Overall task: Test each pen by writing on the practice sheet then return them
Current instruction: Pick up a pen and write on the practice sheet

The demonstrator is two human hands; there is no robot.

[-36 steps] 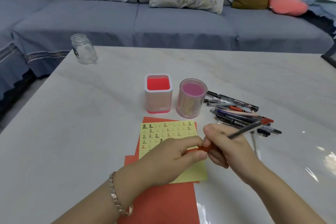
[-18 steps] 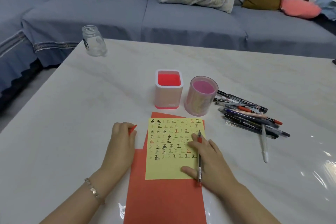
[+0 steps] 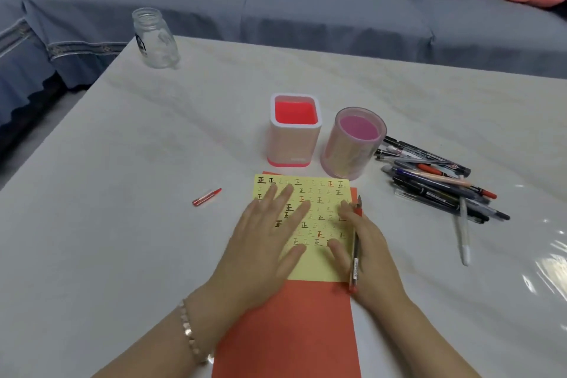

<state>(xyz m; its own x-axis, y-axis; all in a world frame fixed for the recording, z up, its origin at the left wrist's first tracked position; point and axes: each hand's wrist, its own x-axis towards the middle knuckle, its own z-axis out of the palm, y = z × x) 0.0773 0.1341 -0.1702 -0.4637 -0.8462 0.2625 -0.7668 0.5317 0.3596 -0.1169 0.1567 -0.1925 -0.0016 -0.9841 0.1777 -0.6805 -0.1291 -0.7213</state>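
A yellow practice sheet (image 3: 325, 205) printed with rows of characters lies on a red sheet (image 3: 294, 331) in front of me. My left hand (image 3: 264, 242) rests flat on the yellow sheet's left half, fingers spread. My right hand (image 3: 365, 252) holds an uncapped red pen (image 3: 356, 248) along the sheet's right edge, tip pointing away from me. Its red cap (image 3: 206, 197) lies loose on the table to the left of the sheet. A pile of several pens (image 3: 435, 181) is on the right.
A square pink-red pen holder (image 3: 295, 132) and a round pink holder (image 3: 352, 144) stand just behind the sheet. A glass jar (image 3: 155, 37) sits near the table's far left corner. A white pen (image 3: 464, 233) lies apart. A blue sofa runs behind the table.
The cap came off the pen and my left hand carried it left, set it on the table, then came back flat onto the yellow sheet. My right hand brought the pen to the sheet's right edge.
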